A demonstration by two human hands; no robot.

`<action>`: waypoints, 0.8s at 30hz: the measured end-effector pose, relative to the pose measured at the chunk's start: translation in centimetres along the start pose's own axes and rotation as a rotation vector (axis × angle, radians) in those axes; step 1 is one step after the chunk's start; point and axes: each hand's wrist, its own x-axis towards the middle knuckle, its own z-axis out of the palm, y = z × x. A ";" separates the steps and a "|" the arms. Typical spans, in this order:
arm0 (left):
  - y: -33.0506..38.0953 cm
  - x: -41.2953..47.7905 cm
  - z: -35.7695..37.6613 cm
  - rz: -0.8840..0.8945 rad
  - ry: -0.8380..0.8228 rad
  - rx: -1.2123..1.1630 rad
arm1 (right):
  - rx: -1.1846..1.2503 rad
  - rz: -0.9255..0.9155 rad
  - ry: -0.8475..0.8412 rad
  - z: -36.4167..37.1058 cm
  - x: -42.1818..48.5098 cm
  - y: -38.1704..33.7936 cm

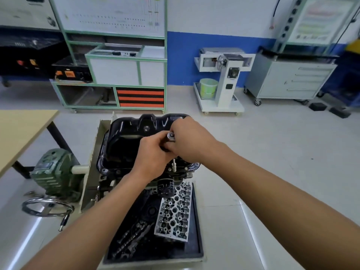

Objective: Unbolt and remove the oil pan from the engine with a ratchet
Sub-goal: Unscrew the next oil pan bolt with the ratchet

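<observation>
The black oil pan [124, 137] sits on top of the upturned engine [109, 182] on a stand. Both my hands meet over its near right edge. My left hand [153, 152] grips the ratchet [171, 135] from the left. My right hand [190, 141] curls over the tool from the right. A thin extension with a socket [174, 165] runs down from the hands onto a bolt on the pan's flange [191, 165]. The ratchet's handle is mostly hidden by my fingers.
A black tray [196, 227] below the engine holds a grey cylinder head [175, 213] and camshafts [132, 236]. The stand's green gearbox [52, 172] and handwheel [42, 206] are at left, beside a wooden table [21, 129]. Cabinets and a white stand [224, 78] line the far wall.
</observation>
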 end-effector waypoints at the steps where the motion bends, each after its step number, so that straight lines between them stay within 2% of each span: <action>1: -0.5 0.1 0.1 0.003 -0.001 0.011 | 0.014 0.001 -0.016 0.4 0.2 0.2; 13: -3.6 1.8 0.4 -0.028 -0.001 0.069 | 0.074 -0.016 -0.076 1.8 2.3 1.4; 24: -3.3 1.8 1.1 0.015 0.039 0.143 | 0.124 0.098 -0.148 2.6 1.9 -0.1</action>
